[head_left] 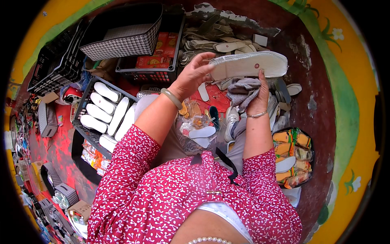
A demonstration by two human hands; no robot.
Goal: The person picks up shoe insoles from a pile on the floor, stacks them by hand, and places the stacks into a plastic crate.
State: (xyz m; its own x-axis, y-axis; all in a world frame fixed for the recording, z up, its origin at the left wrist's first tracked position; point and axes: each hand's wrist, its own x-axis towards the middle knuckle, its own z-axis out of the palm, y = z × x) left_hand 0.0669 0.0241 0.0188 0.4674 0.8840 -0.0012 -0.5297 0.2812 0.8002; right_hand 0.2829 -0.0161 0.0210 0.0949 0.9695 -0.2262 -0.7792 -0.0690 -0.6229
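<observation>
A thick white shoe sole point(235, 69) with a small round reddish mark is held up level, with its frayed edge showing. My right hand point(260, 95) grips it from below, thumb pressed on its face, and also has a crumpled grey cloth point(243, 91) in its grasp under the sole. At the sole's left end is my left hand point(193, 75), its fingers apart and slightly blurred; whether the fingertips touch the edge is hard to tell. A pale bangle sits on the left wrist, a thin bracelet on the right.
To the left, a dark crate point(87, 126) holds several white soles. Piled soles point(211, 42) lie at the back, beside a black crate point(148, 75) with red boxes. A tray of packaged orange items point(302, 154) is at right. Plastic bags and pale insoles point(202, 132) lie between my legs.
</observation>
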